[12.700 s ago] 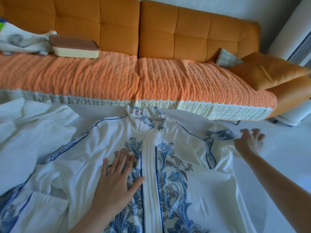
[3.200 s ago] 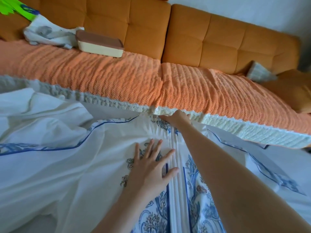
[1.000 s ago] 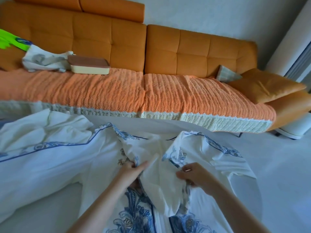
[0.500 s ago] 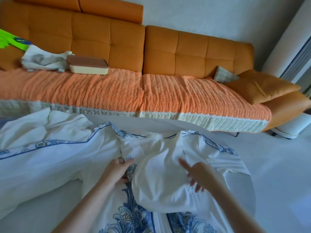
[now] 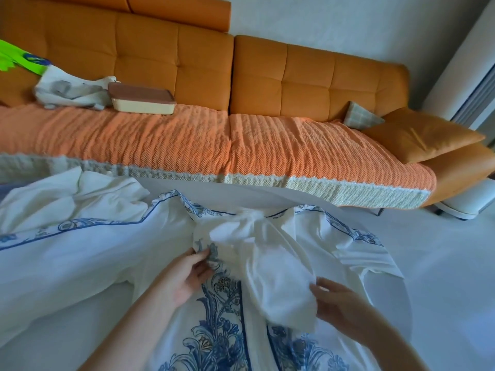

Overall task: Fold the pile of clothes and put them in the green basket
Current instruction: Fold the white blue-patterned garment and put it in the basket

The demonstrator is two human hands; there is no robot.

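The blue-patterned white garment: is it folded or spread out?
Mostly spread. The garment lies flat; only its top is turned down over the front, between left hand and right hand.

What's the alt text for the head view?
A person folds a white garment with blue floral print on a white round table: the left hand pinches the cloth below the collar, the right hand meets the turned-over flap. An orange sofa stands behind.
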